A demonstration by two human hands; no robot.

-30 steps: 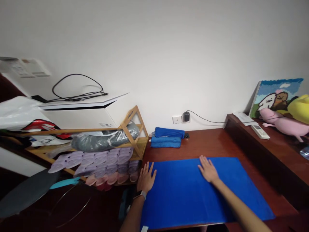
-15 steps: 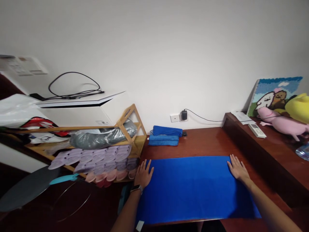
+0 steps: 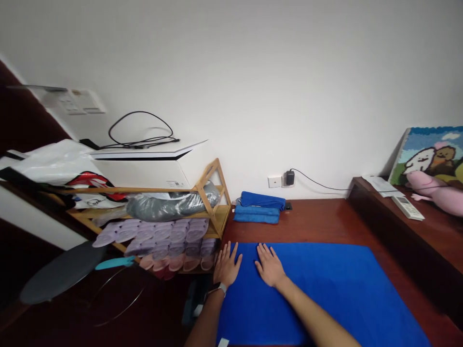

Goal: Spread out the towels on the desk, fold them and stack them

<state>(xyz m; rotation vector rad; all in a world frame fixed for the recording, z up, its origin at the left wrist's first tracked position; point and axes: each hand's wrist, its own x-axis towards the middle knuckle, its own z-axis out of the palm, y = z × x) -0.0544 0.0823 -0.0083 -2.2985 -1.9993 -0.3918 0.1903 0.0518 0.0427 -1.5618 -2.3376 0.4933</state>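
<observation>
A blue cloth lies spread flat over the reddish-brown wooden tabletop. On its far left corner rests my left hand, fingers stretched out, a watch on the wrist. My right hand is laid flat on the cloth a little to the right of it, fingers extended and holding nothing. A small white tag shows at the cloth's near left corner. Behind the cloth, folded blue cloths sit near the wall.
To the left stands a wooden rack with lilac and pink slippers and a white box on top. A charger is plugged into the wall. The raised right ledge bears a remote control and a pink plush toy.
My right hand has moved left across the cloth, from its far right corner to beside my left hand. My left hand stays at the left corner. The view has turned slightly left.
</observation>
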